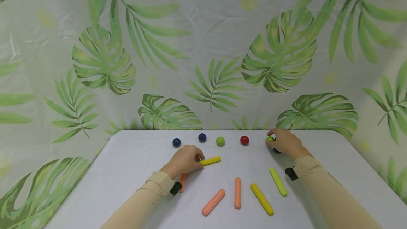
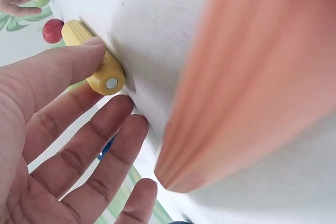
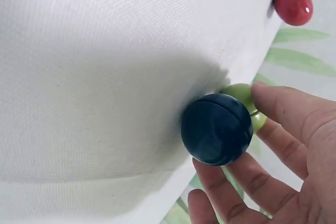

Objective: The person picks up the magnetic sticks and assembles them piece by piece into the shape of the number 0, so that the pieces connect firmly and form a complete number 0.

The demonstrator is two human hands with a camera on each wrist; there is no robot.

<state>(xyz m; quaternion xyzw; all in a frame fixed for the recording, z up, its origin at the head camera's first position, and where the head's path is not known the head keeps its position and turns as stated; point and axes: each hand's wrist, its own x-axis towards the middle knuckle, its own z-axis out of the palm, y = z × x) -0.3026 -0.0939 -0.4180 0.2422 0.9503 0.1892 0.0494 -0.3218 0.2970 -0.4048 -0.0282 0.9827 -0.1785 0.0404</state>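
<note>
My left hand (image 1: 184, 160) pinches a yellow ridged stick (image 1: 210, 161) between thumb and index finger, the other fingers spread. In the left wrist view, a small silver disc (image 2: 112, 83) shows on the stick's near end. An orange stick (image 1: 182, 183) lies below that wrist, partly hidden by it. At the far right, my right hand (image 1: 288, 144) holds a green ball (image 1: 269, 139) between thumb and index finger. A dark blue ball (image 3: 216, 129) sits close by the green one and covers part of it in the right wrist view; whether they touch I cannot tell.
Along the table's far edge stand two blue balls (image 1: 176, 142), another green ball (image 1: 220, 141) and a red ball (image 1: 244, 140). Nearer lie two salmon sticks (image 1: 213, 202), another yellow stick (image 1: 262, 199) and a yellow-green stick (image 1: 278, 182). A leaf-patterned curtain (image 1: 203, 45) hangs behind the white table (image 1: 127, 158).
</note>
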